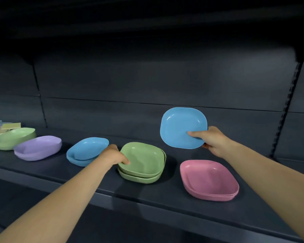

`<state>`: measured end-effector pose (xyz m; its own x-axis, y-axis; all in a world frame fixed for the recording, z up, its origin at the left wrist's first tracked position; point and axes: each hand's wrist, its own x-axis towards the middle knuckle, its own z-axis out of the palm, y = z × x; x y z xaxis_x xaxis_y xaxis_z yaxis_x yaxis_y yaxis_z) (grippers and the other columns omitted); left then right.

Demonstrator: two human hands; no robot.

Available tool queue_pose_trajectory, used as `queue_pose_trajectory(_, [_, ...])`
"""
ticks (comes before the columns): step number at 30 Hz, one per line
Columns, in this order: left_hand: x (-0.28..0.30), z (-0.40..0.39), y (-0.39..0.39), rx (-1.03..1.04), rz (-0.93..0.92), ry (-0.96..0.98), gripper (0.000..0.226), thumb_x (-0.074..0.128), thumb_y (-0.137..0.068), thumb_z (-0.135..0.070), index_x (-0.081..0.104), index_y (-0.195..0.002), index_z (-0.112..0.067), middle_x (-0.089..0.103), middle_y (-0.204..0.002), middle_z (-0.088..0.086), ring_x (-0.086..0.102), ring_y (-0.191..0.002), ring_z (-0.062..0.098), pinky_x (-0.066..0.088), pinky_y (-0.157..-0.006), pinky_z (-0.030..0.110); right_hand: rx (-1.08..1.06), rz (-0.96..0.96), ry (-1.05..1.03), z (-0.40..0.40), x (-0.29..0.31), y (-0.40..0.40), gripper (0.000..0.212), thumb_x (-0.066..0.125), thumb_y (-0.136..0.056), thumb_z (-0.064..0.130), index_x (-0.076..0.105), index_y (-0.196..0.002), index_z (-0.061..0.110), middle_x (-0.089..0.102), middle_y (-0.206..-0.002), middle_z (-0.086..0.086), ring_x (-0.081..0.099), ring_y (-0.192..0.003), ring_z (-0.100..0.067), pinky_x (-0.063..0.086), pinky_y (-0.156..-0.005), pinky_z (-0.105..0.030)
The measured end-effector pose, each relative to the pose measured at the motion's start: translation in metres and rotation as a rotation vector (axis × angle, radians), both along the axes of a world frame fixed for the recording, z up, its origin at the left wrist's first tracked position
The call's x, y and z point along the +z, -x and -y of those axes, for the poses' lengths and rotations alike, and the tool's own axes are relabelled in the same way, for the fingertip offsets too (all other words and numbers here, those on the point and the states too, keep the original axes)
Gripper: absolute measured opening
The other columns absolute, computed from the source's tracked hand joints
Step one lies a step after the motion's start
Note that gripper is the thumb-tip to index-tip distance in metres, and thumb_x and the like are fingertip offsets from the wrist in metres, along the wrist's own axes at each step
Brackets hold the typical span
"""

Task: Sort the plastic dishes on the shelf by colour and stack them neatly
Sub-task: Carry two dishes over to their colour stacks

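My right hand (211, 140) pinches the lower right rim of a blue dish (180, 125) and holds it tilted in the air above the shelf. My left hand (115, 155) grips the left rim of the top dish of a green stack (144, 160) at the shelf's middle. A pink stack (209, 179) stands at the right, below the lifted blue dish. Left of the green stack sits a blue stack (86, 149). Further left are purple dishes (38, 148) and another green stack (12, 138).
The dark shelf (147, 195) runs left to right, with its front edge near me and a dark back panel behind. Flat pastel items (5, 127) lie at the far left. A slotted upright (288, 102) stands at the right.
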<state>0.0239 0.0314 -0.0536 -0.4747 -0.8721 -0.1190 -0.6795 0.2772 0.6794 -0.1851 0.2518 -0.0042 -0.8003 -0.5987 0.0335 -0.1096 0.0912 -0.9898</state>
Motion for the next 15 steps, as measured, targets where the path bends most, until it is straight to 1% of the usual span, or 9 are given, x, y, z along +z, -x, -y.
queue_pose_trajectory(1, [-0.001, 0.000, 0.000, -0.008, 0.025, 0.013, 0.074, 0.082, -0.069, -0.021, 0.045, -0.131, -0.003, 0.053, -0.130, 0.010, 0.051, -0.118, 0.027, 0.046, -0.096, 0.035, 0.007, 0.001, 0.003, 0.004, 0.001, 0.000, 0.042, 0.076, -0.078, 0.013, 0.059, -0.115, 0.003, 0.067, -0.110, -0.010, 0.065, -0.099, -0.025, 0.055, -0.080, -0.034])
queue_pose_trajectory(3, [-0.007, 0.000, 0.001, -0.021, 0.035, -0.007, 0.074, 0.083, -0.069, -0.024, 0.046, -0.130, -0.004, 0.052, -0.131, 0.010, 0.051, -0.118, 0.027, 0.045, -0.098, 0.036, 0.026, 0.003, 0.004, 0.012, 0.002, 0.000, 0.042, 0.075, -0.079, 0.013, 0.058, -0.116, 0.003, 0.067, -0.111, -0.010, 0.065, -0.099, -0.025, 0.054, -0.076, -0.032])
queue_pose_trajectory(5, [-0.015, -0.004, 0.001, -0.032, 0.006, -0.051, 0.070, 0.082, -0.070, -0.027, 0.046, -0.126, -0.004, 0.053, -0.128, 0.010, 0.052, -0.116, 0.026, 0.044, -0.095, 0.034, 0.037, -0.001, 0.005, 0.020, 0.002, -0.001, 0.042, 0.075, -0.079, 0.012, 0.058, -0.116, 0.003, 0.067, -0.110, -0.010, 0.065, -0.098, -0.024, 0.054, -0.075, -0.032])
queue_pose_trajectory(8, [-0.022, -0.008, -0.003, -0.065, -0.074, -0.067, 0.070, 0.080, -0.072, -0.025, 0.043, -0.128, -0.005, 0.051, -0.127, 0.007, 0.050, -0.113, 0.022, 0.041, -0.088, 0.027, 0.042, -0.009, 0.000, 0.031, 0.000, -0.004, 0.043, 0.076, -0.078, 0.013, 0.059, -0.116, 0.004, 0.067, -0.110, -0.010, 0.065, -0.098, -0.025, 0.055, -0.077, -0.034])
queue_pose_trajectory(11, [-0.019, -0.004, -0.009, -0.088, -0.207, -0.051, 0.063, 0.081, -0.072, -0.025, 0.048, -0.124, -0.010, 0.054, -0.122, 0.005, 0.050, -0.103, 0.016, 0.039, -0.086, 0.023, 0.052, -0.019, -0.005, 0.042, -0.002, -0.010, 0.042, 0.075, -0.079, 0.013, 0.059, -0.116, 0.003, 0.067, -0.110, -0.010, 0.064, -0.100, -0.025, 0.054, -0.081, -0.035])
queue_pose_trajectory(13, [-0.011, 0.002, -0.015, -0.087, -0.352, -0.104, 0.057, 0.080, -0.073, -0.029, 0.052, -0.121, -0.015, 0.057, -0.118, 0.003, 0.052, -0.100, 0.015, 0.039, -0.084, 0.023, 0.060, -0.030, -0.009, 0.051, -0.003, -0.017, 0.041, 0.075, -0.079, 0.013, 0.059, -0.115, 0.003, 0.067, -0.110, -0.010, 0.064, -0.101, -0.026, 0.054, -0.083, -0.035])
queue_pose_trajectory(15, [-0.001, 0.007, -0.021, -0.102, -0.478, -0.174, 0.053, 0.077, -0.075, -0.034, 0.055, -0.121, -0.017, 0.060, -0.114, 0.000, 0.054, -0.100, 0.013, 0.040, -0.083, 0.024, 0.061, -0.046, -0.016, 0.062, -0.003, -0.026, 0.042, 0.076, -0.078, 0.013, 0.059, -0.115, 0.003, 0.067, -0.110, -0.010, 0.064, -0.101, -0.026, 0.054, -0.087, -0.038])
